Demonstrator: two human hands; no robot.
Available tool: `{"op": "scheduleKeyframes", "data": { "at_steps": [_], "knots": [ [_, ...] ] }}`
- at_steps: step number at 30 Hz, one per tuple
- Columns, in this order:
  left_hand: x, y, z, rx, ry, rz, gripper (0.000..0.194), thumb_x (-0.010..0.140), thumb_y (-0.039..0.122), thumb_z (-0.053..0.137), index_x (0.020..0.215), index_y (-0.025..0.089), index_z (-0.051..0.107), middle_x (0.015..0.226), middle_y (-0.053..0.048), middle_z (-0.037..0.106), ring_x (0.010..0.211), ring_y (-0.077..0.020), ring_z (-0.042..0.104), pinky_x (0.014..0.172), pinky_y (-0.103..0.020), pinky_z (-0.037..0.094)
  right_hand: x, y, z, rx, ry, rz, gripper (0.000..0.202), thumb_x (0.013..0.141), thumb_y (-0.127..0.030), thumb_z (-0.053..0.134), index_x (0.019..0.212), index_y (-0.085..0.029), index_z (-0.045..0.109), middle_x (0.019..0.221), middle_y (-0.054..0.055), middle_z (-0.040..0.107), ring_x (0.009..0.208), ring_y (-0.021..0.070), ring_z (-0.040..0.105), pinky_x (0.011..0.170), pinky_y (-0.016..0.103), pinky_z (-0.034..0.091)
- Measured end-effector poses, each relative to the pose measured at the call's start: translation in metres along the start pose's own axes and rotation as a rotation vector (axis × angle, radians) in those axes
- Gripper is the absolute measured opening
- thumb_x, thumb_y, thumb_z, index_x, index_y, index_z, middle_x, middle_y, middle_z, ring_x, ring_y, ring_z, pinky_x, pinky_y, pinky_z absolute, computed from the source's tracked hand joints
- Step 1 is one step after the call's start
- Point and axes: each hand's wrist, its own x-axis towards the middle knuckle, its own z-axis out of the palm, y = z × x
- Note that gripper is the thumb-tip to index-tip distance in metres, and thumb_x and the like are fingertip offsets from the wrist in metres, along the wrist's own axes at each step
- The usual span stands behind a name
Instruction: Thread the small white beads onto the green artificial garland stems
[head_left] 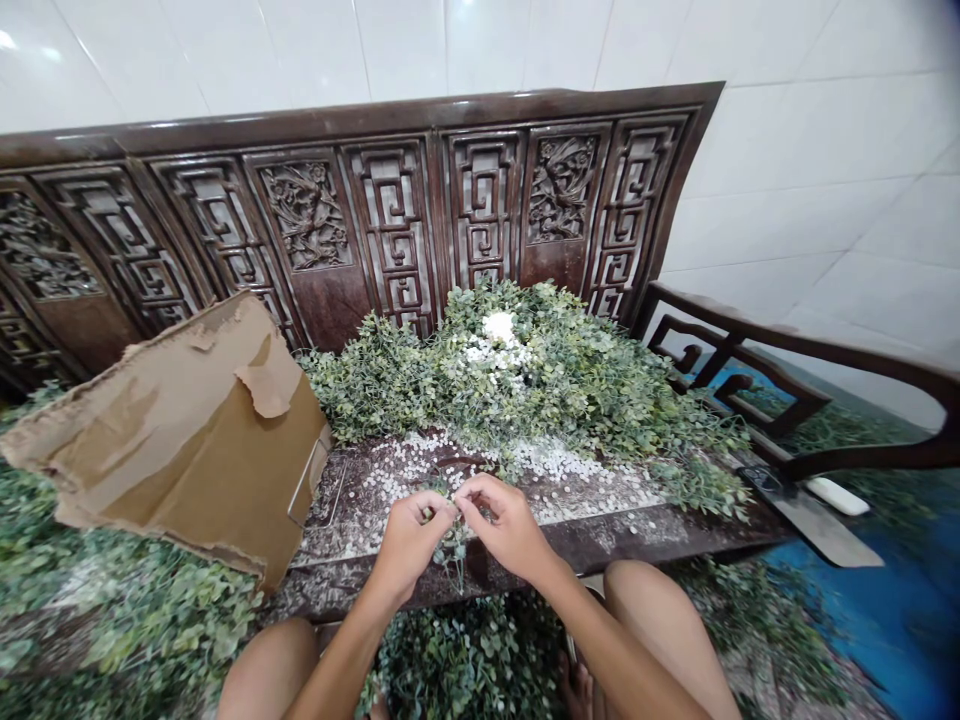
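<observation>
Both hands meet above the front edge of a dark wooden bench seat (pixel 600 535). Thumb and fingertips of my left hand (pixel 416 535) are pinched on a small green sprig (pixel 452 555), whose leaves hang below the fingers. My right hand (pixel 506 522) pinches at the top of the same sprig, its fingertips almost touching the left ones. Any small piece between the fingertips is too tiny to make out. Behind the hands, many small white pieces (pixel 555 462) lie scattered on the seat, with a large heap of green artificial foliage (pixel 600 385) beyond them.
A torn cardboard piece (pixel 202 440) leans at the left, beside a thin wire frame (pixel 307 490). More white pieces (pixel 499 335) sit on the heap. Foliage (pixel 465 655) fills the floor between my knees. The carved backrest (pixel 394 215) and right armrest (pixel 862 360) bound the bench.
</observation>
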Motion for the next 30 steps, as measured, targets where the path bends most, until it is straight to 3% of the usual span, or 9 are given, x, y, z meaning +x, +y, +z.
{"op": "scheduleKeyframes", "data": {
  "at_steps": [7, 16, 22, 30],
  "knots": [
    [-0.001, -0.002, -0.002, 0.032, -0.108, -0.015, 0.023, 0.076, 0.033, 0.06, 0.059, 0.016, 0.061, 0.059, 0.001, 0.055, 0.061, -0.0136, 0.047, 0.059, -0.023, 0.034, 0.003, -0.001, -0.015, 0.06, -0.152, 0.002, 0.01, 0.089, -0.019, 0.053, 0.086, -0.019, 0.063, 0.086, 0.003, 0.065, 0.08, 0.0152, 0.06, 0.074, 0.026, 0.048],
    [-0.002, -0.001, -0.001, -0.146, -0.214, -0.116, 0.029, 0.075, 0.046, 0.066, 0.073, 0.017, 0.065, 0.072, -0.001, 0.062, 0.072, -0.0159, 0.056, 0.068, -0.025, 0.045, 0.004, 0.005, -0.02, 0.086, -0.162, 0.04, 0.011, 0.089, -0.023, 0.058, 0.087, -0.018, 0.068, 0.084, 0.003, 0.068, 0.079, 0.0153, 0.063, 0.073, 0.026, 0.049],
    [0.0, -0.001, -0.002, -0.096, -0.15, -0.095, 0.028, 0.074, 0.043, 0.067, 0.071, 0.015, 0.067, 0.069, -0.002, 0.061, 0.067, -0.0153, 0.053, 0.064, -0.024, 0.042, 0.007, 0.003, -0.023, 0.081, -0.141, 0.054, 0.011, 0.087, -0.023, 0.062, 0.085, -0.019, 0.072, 0.084, 0.004, 0.071, 0.078, 0.0155, 0.064, 0.071, 0.026, 0.049],
    [-0.001, 0.001, -0.006, -0.027, -0.151, -0.007, 0.023, 0.078, 0.035, 0.063, 0.066, 0.015, 0.063, 0.063, 0.001, 0.054, 0.063, -0.013, 0.045, 0.06, -0.022, 0.034, 0.007, 0.005, -0.022, 0.09, -0.164, 0.041, 0.015, 0.087, -0.024, 0.062, 0.084, -0.021, 0.076, 0.084, 0.004, 0.072, 0.078, 0.016, 0.065, 0.073, 0.027, 0.05]
  ]
}}
